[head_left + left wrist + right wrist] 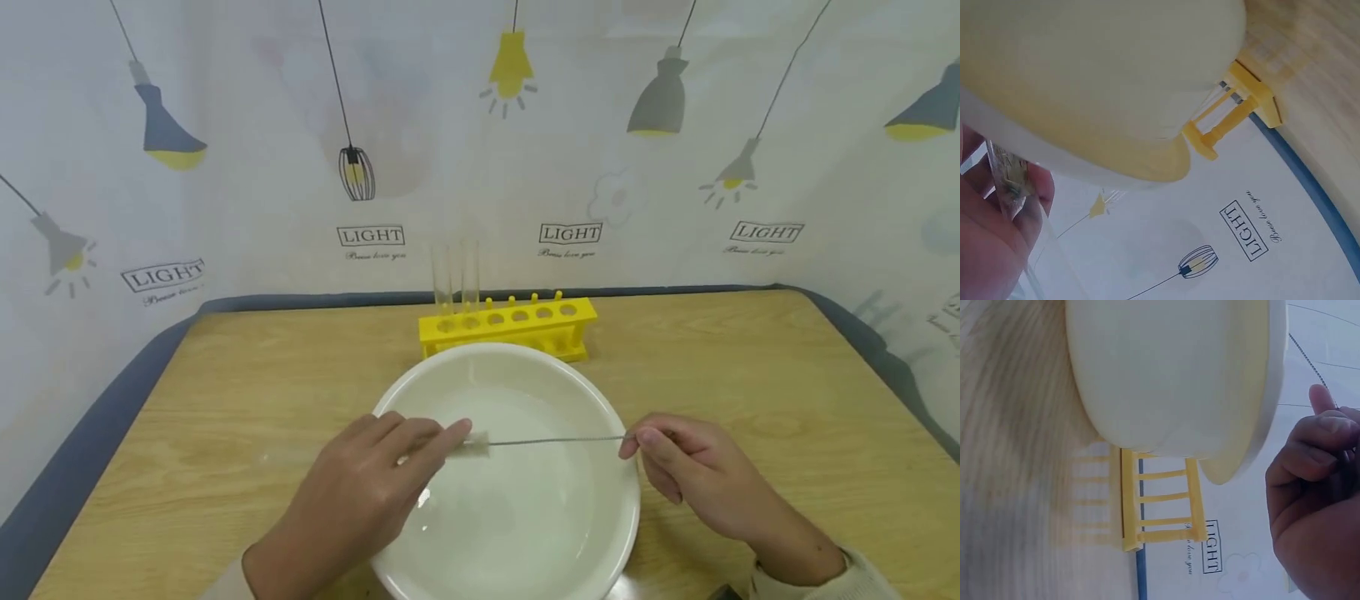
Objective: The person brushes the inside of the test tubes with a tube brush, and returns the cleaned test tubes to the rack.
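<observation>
Over the white basin (pixel 632 517), my left hand (pixel 375 475) grips a clear glass test tube (pixel 478 444), which lies roughly level with its mouth toward the right. Bristles of a test tube brush (pixel 1015 170) show inside the glass in the left wrist view. The brush's thin twisted wire (pixel 558 440) comes out of the mouth and runs straight across to the right. At the basin's right rim, my right hand (pixel 697 475) pinches the wire's end between thumb and fingers. The left palm and fingers hide part of the tube.
Behind the basin stands a yellow test tube rack (pixel 517 317) with two clear test tubes (pixel 470 275) upright at its left end. Clear water appears to lie in the basin. The wooden table (pixel 247 375) ends at a lamp-printed cloth (pixel 465 167).
</observation>
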{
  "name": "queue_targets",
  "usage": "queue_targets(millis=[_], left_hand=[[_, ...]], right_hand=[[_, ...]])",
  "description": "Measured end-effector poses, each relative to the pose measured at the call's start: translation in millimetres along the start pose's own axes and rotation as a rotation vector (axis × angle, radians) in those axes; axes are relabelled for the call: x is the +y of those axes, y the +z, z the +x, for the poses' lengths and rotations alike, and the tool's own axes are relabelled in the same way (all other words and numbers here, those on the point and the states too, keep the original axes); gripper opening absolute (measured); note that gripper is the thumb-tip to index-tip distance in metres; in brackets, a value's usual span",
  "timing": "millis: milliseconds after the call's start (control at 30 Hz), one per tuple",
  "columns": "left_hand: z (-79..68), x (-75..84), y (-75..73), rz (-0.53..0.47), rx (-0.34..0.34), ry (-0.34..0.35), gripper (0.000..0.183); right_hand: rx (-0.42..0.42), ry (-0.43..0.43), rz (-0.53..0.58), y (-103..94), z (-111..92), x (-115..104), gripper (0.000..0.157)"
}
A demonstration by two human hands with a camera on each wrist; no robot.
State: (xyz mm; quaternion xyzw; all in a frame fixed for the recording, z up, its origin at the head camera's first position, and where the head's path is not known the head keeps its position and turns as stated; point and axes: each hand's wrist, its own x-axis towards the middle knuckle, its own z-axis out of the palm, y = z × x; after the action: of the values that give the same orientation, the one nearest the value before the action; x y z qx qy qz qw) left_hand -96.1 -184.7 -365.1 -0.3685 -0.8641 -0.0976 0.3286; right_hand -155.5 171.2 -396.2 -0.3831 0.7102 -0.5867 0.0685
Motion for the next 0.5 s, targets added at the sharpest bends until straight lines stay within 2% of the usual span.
queue_targets(millis=[133,233,500], left_hand=[[8.6,2.3,2.3,-0.005,0.006,0.026,0.040],[13.6,4.0,3.1,-0.011,0.006,0.030,0.039],[17.7,4.8,4.1,-0.034,0.008,0.025,0.040]], right_hand=[[-0.017,-0.009,0.003,2.8,3,-4,0.035],[-0.014,-0.009,-0.036,4.5,6,-8,0.034],[0.012,0.015,-0.103,1.9,7,-15,0.033]])
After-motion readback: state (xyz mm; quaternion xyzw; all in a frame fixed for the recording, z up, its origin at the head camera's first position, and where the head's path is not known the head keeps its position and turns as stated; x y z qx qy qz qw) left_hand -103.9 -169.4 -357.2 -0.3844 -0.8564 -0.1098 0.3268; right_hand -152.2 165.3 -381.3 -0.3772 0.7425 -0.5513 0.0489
